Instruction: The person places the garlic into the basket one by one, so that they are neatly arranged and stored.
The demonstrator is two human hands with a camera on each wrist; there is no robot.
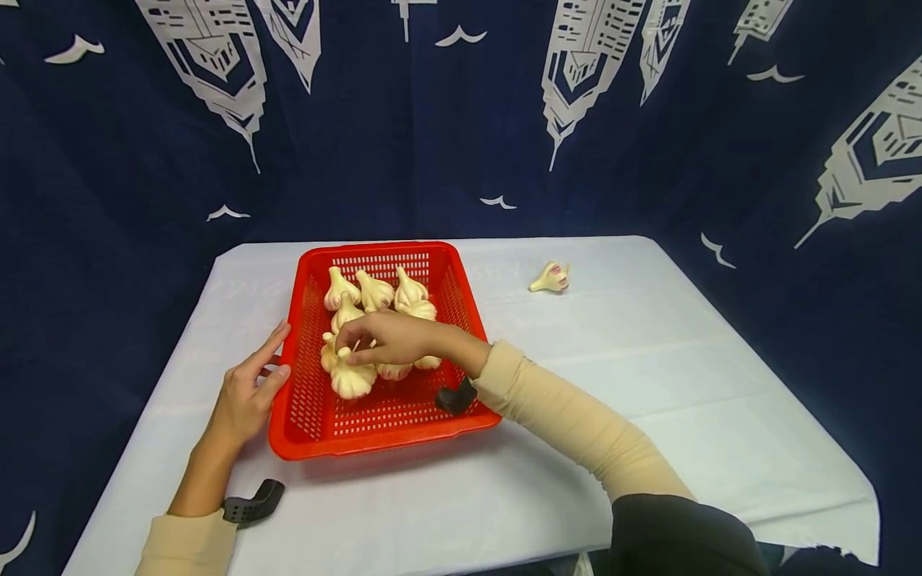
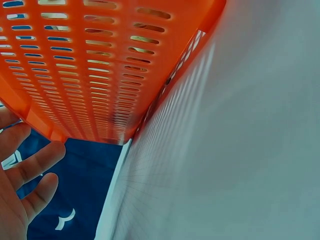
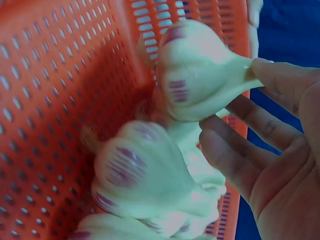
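A red perforated basket (image 1: 403, 442) stands on the white-covered table with several garlic bulbs (image 1: 374, 291) inside. My right hand (image 1: 399, 336) reaches into it and pinches one garlic bulb (image 3: 195, 70) by its stem, between thumb and fingers. In the right wrist view another bulb (image 3: 145, 170) lies just below the pinched one. Against the basket's left rim, my left hand (image 1: 245, 396) rests with its fingers extended. The left wrist view shows those fingers (image 2: 37, 162) spread beside the slotted wall.
One more garlic bulb (image 1: 551, 277) lies by itself on the white tablecloth (image 1: 648, 384), to the right of the basket. A dark blue curtain (image 1: 418, 120) with white printed buildings and birds hangs behind the table.
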